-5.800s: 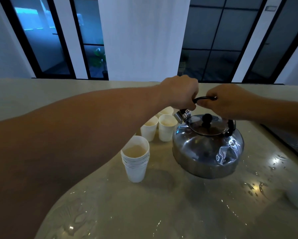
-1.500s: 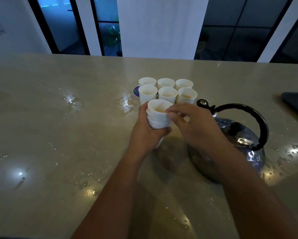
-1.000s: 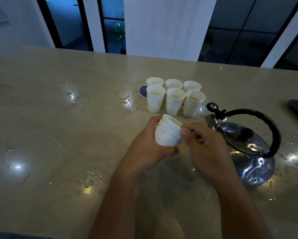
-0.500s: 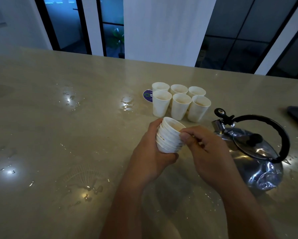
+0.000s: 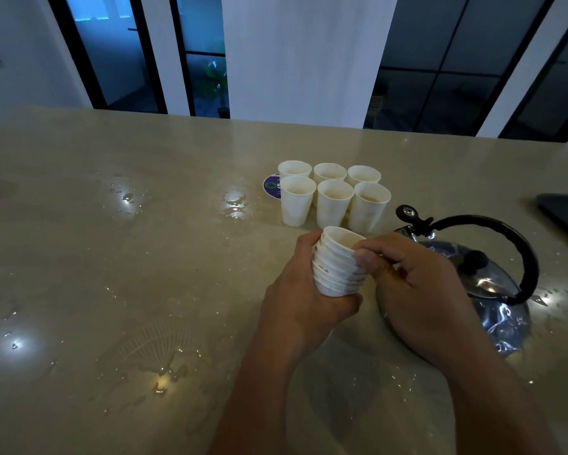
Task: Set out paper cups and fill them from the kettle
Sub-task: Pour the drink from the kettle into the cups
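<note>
A broad beige stone counter (image 5: 111, 257) fills the view, glossy and dotted with water drops and small puddles. The steel kettle (image 5: 492, 290) serves as the landmark: round, mirror-bright, with a black arched handle, a black knob on its lid and a capped spout that points toward the cups; it stands on the counter at the right, partly hidden behind the right forearm. Just beyond its spout, six white paper cups (image 5: 333, 195) stand upright in two rows of three, close together and touching or nearly so; the nearer ones show pale liquid inside. At the far-left corner of that group, away from the kettle, a round purple coaster or sticker (image 5: 271, 187) peeks out from behind the cups. Directly left of the kettle, held above the counter, is a nested stack of cups (image 5: 336, 264), white, tilted with its mouth toward the kettle, the stacked rims showing as ridges. The left hand (image 5: 304, 297) wraps round the lower part of the stack, fingers curled behind it and thumb across the bottom. The right hand (image 5: 417, 290) pinches the rim of the topmost cup between thumb and curled fingers.
</note>
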A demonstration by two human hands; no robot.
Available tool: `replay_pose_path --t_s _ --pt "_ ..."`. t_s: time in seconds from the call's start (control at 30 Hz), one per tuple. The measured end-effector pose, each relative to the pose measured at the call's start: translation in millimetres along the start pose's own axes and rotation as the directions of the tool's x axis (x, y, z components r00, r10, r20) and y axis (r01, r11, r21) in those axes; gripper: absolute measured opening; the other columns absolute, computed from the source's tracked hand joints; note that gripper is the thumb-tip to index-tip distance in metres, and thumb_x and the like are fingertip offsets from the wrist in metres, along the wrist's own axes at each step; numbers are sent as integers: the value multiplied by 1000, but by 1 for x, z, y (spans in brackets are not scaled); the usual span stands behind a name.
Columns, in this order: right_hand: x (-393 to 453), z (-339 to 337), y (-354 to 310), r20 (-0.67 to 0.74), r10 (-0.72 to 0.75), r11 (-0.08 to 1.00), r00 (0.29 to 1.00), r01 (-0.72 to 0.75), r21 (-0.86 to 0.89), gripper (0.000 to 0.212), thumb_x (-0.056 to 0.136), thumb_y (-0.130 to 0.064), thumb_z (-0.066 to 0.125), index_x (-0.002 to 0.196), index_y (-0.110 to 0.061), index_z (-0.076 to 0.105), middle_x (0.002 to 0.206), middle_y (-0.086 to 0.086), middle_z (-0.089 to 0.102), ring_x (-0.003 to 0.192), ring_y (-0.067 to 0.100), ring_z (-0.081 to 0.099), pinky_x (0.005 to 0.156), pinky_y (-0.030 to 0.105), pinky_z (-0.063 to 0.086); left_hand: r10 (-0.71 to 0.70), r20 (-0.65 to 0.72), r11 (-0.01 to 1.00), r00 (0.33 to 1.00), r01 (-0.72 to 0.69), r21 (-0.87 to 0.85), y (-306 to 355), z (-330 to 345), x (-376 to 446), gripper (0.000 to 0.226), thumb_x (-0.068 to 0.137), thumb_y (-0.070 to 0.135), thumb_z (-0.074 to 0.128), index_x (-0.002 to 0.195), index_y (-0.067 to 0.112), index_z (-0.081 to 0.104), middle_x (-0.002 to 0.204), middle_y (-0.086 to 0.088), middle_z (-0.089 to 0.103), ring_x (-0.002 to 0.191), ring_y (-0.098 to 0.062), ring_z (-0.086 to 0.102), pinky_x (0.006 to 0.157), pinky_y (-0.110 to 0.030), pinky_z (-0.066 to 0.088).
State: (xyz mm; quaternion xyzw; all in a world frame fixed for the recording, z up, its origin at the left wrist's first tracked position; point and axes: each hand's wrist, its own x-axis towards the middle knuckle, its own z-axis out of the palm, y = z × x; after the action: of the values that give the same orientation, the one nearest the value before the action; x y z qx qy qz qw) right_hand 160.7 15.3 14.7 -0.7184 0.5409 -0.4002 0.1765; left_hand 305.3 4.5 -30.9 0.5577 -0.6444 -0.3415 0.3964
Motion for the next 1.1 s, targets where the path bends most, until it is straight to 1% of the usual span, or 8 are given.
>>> replay_pose_path --t_s 0.27,0.4,0.5,0.6,0.77,0.83,0.93,1.1 --pt "-2 -10 -2 -209 23 995 978 -2 101 20 96 -14 59 92 -33 64 87 -19 64 82 -9 57 67 1 38 7 44 997 999 -10 71 15 3 -4 76 67 42 82 122 54 31 108 22 61 83 -5 58 65 -17 40" --pt "0 -26 -11 -381 -9 991 925 61 123 14 97 -20 60 98 -33 66 90 -18 67 80 1 61 67 5 42 -30 10 999 999 30 29 7 5 -5 74 65 43 80 115 62 29 105 23 63 89 -7 63 81 -35 54" --pt "5 -36 -21 -414 -56 991 909 102 90 14 95 -26 63 108 -30 67 98 -7 71 87 10 64 73 9 48 -16 -88 1000 996 14 -25 -4 3 -4 77 68 41 85 120 56 29 114 23 59 100 -6 61 93 -30 54" --pt "17 -38 -24 -333 -52 996 941 74 53 20 93 -20 67 107 -33 67 100 -10 69 89 9 66 71 5 46 -15 -220 998 975 -1 -68 -10 -7 0 80 69 29 88 125 45 34 122 17 59 105 -6 60 90 -13 49" --pt "59 -6 9 -18 40 993 999 -42 -110 21 92 -17 67 111 -25 72 105 -11 66 92 6 60 74 2 38 -66 -317 990 946 22 -141 -22 -15 1 86 66 24 91 130 41 35 125 16 58 112 -9 59 96 -29 52" --pt "73 15 25 81 84 982 993 -68 -178 20 93 -20 67 111 -23 74 112 -7 71 97 7 60 84 12 42 -99 -292 987 951 57 -151 -23 -13 1 84 69 27 89 129 42 32 133 11 54 118 -15 55 103 -37 50" --pt "89 42 44 167 94 967 981 -51 -249 19 94 -25 66 111 -25 76 117 -6 72 107 12 64 96 26 46 -98 -294 989 951 60 -135 -28 -9 5 72 73 29 87 115 49 32 137 11 50 120 -13 53 105 -38 48" --pt "102 71 49 239 73 955 968 1 -297 22 98 -25 61 116 -25 74 123 -6 69 111 13 62 101 27 44 -121 -302 987 946 84 -134 -34 -8 9 75 72 31 87 110 57 28 137 14 48 120 -12 51 105 -39 49"
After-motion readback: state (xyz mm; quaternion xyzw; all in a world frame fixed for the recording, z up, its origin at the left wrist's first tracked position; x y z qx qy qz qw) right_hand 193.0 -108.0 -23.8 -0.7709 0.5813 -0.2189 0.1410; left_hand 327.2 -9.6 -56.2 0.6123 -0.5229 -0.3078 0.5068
